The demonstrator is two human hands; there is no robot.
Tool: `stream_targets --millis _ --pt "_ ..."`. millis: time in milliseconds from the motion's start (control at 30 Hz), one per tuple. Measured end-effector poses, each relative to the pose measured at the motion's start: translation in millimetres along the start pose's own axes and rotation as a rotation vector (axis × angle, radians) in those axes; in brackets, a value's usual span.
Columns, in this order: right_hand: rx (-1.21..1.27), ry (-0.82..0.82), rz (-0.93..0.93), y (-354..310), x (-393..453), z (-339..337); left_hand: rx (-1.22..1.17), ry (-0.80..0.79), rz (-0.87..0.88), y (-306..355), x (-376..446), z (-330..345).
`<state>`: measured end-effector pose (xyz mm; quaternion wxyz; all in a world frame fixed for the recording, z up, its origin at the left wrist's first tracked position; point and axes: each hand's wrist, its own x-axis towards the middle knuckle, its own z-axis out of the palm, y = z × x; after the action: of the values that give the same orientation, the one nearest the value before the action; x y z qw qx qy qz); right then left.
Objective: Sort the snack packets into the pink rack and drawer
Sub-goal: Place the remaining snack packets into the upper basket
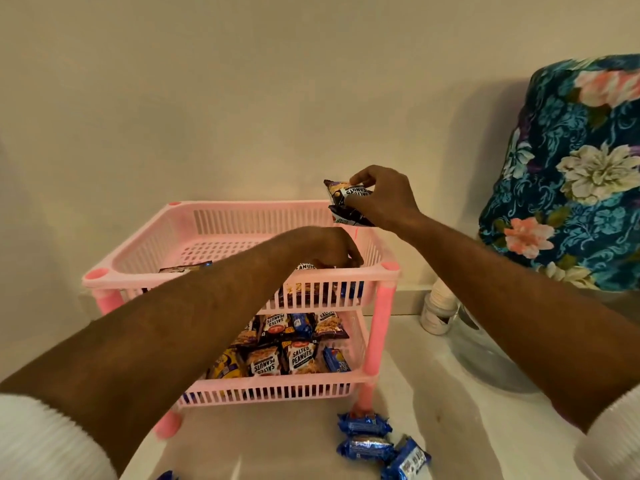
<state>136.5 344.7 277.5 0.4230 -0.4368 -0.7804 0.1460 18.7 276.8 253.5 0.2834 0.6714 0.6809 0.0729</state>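
Observation:
A pink two-tier slatted rack [221, 220] stands on the white surface against the wall. My left hand [329, 247] reaches down into the top tier's front right corner, fingers curled on a salted peanuts packet [306, 266] lying there. My right hand [384, 195] hovers above the rack's back right corner and grips two dark salted peanuts packets [346, 202]. Another dark packet [180, 269] lies at the front left of the top tier. The lower tier [270, 386] holds several peanut packets [301, 355] and blue biscuit packets [336, 360].
Three blue biscuit packets [367, 441] lie on the surface in front of the rack's right leg. A clear plastic container [485, 355] and a stack of white cups [440, 306] sit to the right. A floral bundle [581, 168] fills the right side.

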Motion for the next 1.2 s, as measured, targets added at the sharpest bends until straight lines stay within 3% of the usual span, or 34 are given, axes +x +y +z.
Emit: stream_targets --millis 133,233,400,533,733,1000,1200 --pt "-0.002 -0.026 0.006 5 0 3 -0.156 -0.006 0.006 -11 -4 -10" --pt "0.0 -0.065 0.011 6 1 6 -0.068 0.027 0.05 -22 -14 -19" --pt "-0.074 -0.181 -0.004 1 12 27 -0.274 0.22 0.038 -49 -31 -41" --pt "-0.296 -0.361 -0.074 4 19 59 0.135 0.383 0.028 -71 -34 -43" --pt "-0.505 -0.512 -0.122 18 26 89 0.138 0.151 0.036 -85 -24 -28" --pt "-0.693 -0.769 -0.346 10 41 73 0.143 0.149 0.082 -88 -16 -25" --pt "-0.686 -0.72 -0.365 19 38 81 0.146 0.157 0.081 -87 -12 -21"
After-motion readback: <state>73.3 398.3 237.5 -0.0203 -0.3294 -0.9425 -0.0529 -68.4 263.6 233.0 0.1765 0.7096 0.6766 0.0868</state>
